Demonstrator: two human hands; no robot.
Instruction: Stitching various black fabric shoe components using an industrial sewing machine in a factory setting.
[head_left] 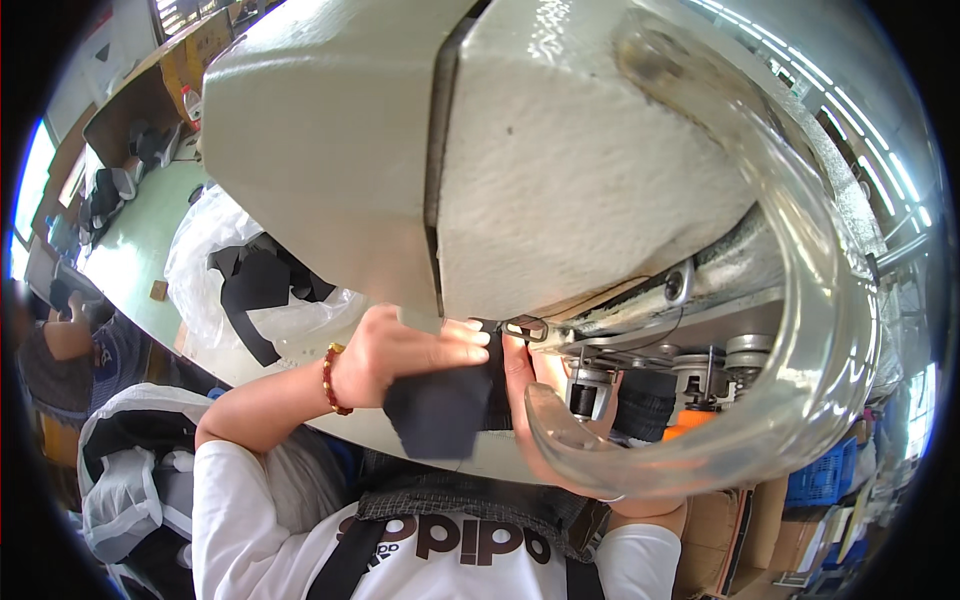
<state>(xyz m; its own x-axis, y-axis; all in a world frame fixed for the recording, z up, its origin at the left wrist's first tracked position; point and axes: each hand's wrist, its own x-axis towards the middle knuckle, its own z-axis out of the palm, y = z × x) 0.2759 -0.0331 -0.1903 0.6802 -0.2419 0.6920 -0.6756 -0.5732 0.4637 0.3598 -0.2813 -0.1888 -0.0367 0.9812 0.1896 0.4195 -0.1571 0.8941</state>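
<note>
My left hand (385, 352), with a red beaded bracelet at its wrist, is closed on a dark fabric piece (440, 412) that hangs toward me. Its fingertips point right, toward the needle area of a large white sewing machine (590, 170). Close beside them, my right hand (535, 385) has its fingers stretched out along a black strip of material (495, 375). The machine's head and a curved clear plastic guard (640, 470) hide part of the right hand. Whether the black strip is joined to the dark fabric piece, I cannot tell.
Black cut pieces (265, 285) lie on a crumpled clear plastic bag (200, 250) left of the machine. A bag-lined container (140, 480) stands at lower left. Another person (80, 350) sits farther left. Cardboard boxes (715, 540) and a blue crate (815, 475) are at right.
</note>
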